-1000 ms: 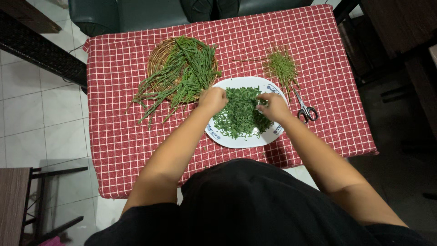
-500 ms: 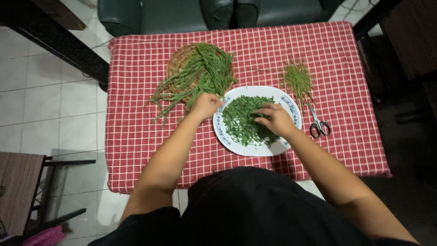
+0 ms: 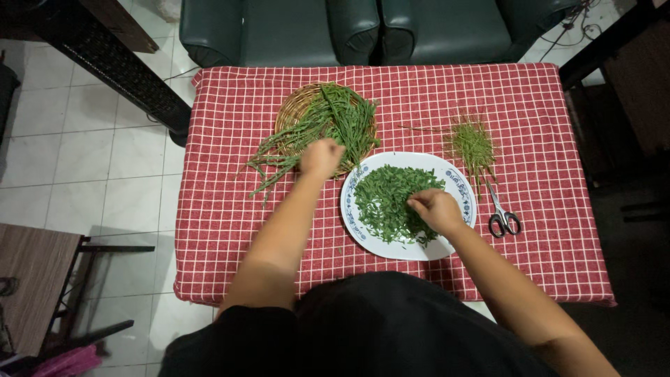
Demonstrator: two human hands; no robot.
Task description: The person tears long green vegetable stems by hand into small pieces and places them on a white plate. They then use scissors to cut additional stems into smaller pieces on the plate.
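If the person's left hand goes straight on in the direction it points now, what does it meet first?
Probably the long green stalks piled in the round woven basket. The left hand already sits at the basket's near edge, pointing away from the body; its height above them is unclear.

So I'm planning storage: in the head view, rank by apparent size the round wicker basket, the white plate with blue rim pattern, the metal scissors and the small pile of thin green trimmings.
Largest to smallest:
1. white plate
2. wicker basket, slightly smaller
3. trimmings pile
4. scissors, close to the pile
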